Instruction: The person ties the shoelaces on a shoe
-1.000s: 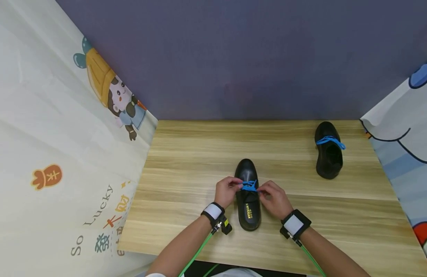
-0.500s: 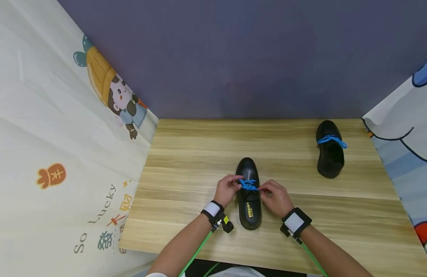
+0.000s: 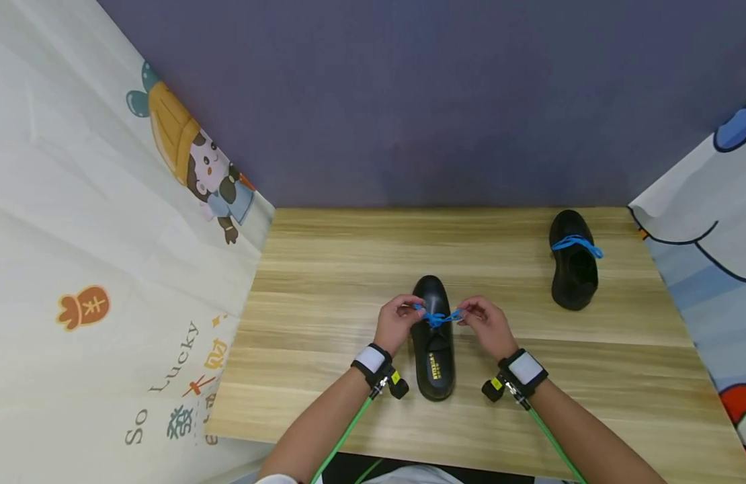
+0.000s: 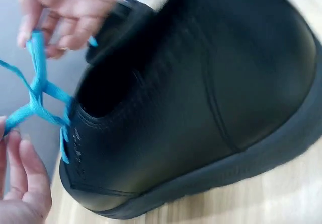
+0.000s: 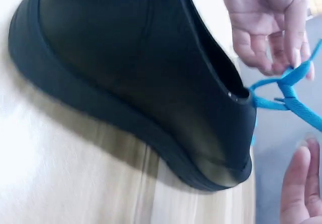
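head view looks down from above; wrist views flank black shoe [image 3: 434, 336] closely.

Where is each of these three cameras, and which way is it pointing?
Head: worn on the head, looking down at the table; shows both forearms, the left hand and right hand pulling the blue lace over the near shoe, another shoe far right.
Left wrist: at the left wrist, facing the shoe's side; both hands' fingers show.
Right wrist: at the right wrist, facing the shoe's other side; both hands' fingers show.
All share the near shoe and lace.
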`<move>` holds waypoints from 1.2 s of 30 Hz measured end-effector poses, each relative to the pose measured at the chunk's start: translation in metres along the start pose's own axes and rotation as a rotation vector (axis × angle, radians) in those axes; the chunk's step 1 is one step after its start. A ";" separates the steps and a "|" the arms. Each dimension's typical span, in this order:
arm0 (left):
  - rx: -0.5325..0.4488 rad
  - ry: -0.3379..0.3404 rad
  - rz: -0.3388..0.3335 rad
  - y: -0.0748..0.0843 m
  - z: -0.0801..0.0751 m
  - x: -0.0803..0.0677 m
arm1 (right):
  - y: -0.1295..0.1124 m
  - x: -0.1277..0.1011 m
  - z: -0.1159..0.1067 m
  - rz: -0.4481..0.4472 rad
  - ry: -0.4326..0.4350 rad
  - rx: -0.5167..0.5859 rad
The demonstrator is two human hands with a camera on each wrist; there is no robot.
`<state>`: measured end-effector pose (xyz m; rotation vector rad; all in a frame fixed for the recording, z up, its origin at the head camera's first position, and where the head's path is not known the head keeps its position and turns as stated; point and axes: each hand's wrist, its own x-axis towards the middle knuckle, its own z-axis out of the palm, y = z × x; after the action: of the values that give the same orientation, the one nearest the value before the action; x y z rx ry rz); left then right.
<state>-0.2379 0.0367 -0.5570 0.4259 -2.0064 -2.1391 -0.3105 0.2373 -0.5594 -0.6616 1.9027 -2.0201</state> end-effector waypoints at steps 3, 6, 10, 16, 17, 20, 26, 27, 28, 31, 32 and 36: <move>0.059 -0.014 0.026 -0.004 0.001 0.001 | -0.001 0.002 -0.003 0.013 -0.024 0.098; 0.177 -0.056 0.069 -0.007 -0.001 0.002 | 0.000 0.002 -0.006 0.035 -0.043 0.091; 0.345 -0.128 0.155 -0.009 -0.006 0.003 | 0.003 0.001 -0.010 0.064 -0.050 0.004; 0.545 -0.280 0.264 -0.005 -0.007 0.005 | 0.003 0.002 -0.014 0.098 -0.068 0.045; 0.593 -0.293 0.277 -0.004 -0.007 0.005 | 0.002 0.002 -0.014 0.102 -0.071 0.046; 0.676 -0.306 0.293 -0.001 -0.004 0.006 | -0.006 0.002 -0.012 0.115 -0.076 0.026; 0.782 -0.439 0.317 0.001 0.001 0.009 | -0.011 0.005 -0.009 0.208 -0.088 0.082; 0.819 -0.457 0.338 0.001 0.001 0.009 | -0.007 0.006 -0.010 0.211 -0.099 0.108; 0.851 -0.464 0.368 0.001 0.002 0.010 | -0.006 0.007 -0.010 0.208 -0.108 0.115; 0.905 -0.415 0.459 -0.001 0.001 0.011 | -0.004 0.009 -0.012 0.197 -0.126 0.179; 0.912 -0.389 0.473 -0.001 0.001 0.011 | -0.003 0.010 -0.014 0.195 -0.115 0.220; 0.955 -0.301 0.469 -0.001 -0.001 0.011 | -0.003 0.013 -0.022 0.157 -0.042 0.377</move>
<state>-0.2478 0.0321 -0.5592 -0.2728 -2.8344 -0.9194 -0.3323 0.2496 -0.5548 -0.4379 1.4416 -2.1581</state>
